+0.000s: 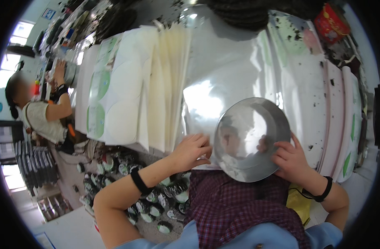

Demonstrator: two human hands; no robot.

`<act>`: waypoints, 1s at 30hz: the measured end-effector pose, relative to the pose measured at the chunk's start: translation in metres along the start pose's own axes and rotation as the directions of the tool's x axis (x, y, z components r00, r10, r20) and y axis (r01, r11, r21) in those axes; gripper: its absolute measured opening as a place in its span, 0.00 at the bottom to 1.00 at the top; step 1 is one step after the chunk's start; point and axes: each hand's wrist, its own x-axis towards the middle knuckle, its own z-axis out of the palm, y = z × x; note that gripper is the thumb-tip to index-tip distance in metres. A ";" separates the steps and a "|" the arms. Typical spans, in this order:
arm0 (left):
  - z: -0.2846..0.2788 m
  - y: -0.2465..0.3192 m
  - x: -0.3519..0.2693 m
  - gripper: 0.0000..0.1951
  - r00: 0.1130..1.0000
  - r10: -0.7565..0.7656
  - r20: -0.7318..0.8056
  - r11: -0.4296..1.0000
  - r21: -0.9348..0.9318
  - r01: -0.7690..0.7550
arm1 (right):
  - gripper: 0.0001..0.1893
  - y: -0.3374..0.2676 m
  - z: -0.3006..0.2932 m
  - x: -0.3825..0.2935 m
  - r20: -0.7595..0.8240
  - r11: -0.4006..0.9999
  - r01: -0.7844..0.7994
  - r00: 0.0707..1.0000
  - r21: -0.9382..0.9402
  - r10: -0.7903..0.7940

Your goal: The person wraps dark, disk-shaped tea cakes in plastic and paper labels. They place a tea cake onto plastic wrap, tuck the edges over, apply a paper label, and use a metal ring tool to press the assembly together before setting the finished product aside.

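A round, shiny metal plate or shallow pan (252, 140) stands tilted at the near edge of the worktable, its polished face catching reflections. My right hand (286, 155) grips its right rim, with the thumb partly hidden behind it. To the left of the metal piece, my left hand (197, 149) is raised with curled fingers, near its left rim but apart from it; whether anything small is between the fingertips cannot be told. Beneath lies a glossy clear plastic sheet (221, 68) over the table. Fanned cream-coloured sheets (165, 84) lie left of it.
White sheets with round outlines (124, 93) and pink-edged stacks (336, 118) flank the plastic. A dark coiled bundle (239, 12) lies at the far edge, a red bag (331, 25) at far right. Many round packs (152, 208) cover the floor at left. A co-worker (43, 115) works farther left.
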 end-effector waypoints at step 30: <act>-0.081 0.091 0.014 0.05 0.990 0.138 -0.010 0.975 0.178 -0.134 | 0.21 -0.014 0.006 -0.031 -0.312 0.946 0.175 0.946 0.273 -0.085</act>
